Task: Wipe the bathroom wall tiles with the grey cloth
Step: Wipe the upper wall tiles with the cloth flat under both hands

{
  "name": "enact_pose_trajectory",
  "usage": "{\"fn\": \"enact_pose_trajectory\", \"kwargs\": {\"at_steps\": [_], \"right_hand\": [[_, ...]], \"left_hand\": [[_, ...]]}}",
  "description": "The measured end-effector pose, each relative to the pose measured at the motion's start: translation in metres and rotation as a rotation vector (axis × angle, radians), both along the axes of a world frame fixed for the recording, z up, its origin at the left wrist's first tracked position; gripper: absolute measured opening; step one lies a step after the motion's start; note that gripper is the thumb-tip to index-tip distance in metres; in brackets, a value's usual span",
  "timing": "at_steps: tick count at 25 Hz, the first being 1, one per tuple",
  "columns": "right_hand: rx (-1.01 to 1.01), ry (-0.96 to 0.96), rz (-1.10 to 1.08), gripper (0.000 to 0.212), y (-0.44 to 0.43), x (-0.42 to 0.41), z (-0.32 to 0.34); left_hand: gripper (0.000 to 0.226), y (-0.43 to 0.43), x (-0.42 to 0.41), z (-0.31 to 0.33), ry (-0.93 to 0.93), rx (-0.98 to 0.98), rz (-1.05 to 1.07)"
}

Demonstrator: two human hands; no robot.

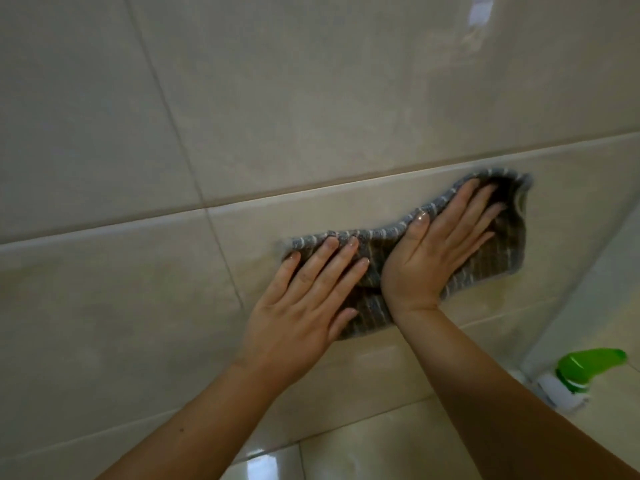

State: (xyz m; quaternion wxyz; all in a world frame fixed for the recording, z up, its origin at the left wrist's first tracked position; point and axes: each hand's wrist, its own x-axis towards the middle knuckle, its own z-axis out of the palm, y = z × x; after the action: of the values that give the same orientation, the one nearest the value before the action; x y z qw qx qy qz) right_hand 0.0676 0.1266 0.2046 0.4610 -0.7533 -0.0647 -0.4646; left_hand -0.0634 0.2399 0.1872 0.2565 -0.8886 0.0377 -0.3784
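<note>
Forearms are raised toward the wall tiles, and the grey cloth is pressed flat by both hands just below the tile trim.

Left hand and right hand are laid side by side on the cloth, fingers straight and slightly spread. Nothing is gripped, and the cloth appears to be pinned to the tile by palm pressure alone. Its rippled upper edge comes close to the trim at the right end. For a clean pass, even pressure should probably be applied through both palms, the slack smoothed out so no fold skips the glaze, and strokes overlapped along the trim. A green spray bottle is seen well below the trim, to the right.
</note>
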Motion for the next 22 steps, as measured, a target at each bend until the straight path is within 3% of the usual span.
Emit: {"fn": "enact_pose_trajectory", "kwargs": {"at_steps": [14,22], "right_hand": [[-0.24,-0.166,0.117,0.053,0.099,-0.091,0.013],[-0.477,-0.359,0.242,0.062,0.132,-0.124,-0.03]], "left_hand": [[0.057,0.105,-0.092,0.016,-0.084,0.001,-0.022],[0.053,0.136,-0.131,-0.033,-0.083,-0.032,0.045]]}}
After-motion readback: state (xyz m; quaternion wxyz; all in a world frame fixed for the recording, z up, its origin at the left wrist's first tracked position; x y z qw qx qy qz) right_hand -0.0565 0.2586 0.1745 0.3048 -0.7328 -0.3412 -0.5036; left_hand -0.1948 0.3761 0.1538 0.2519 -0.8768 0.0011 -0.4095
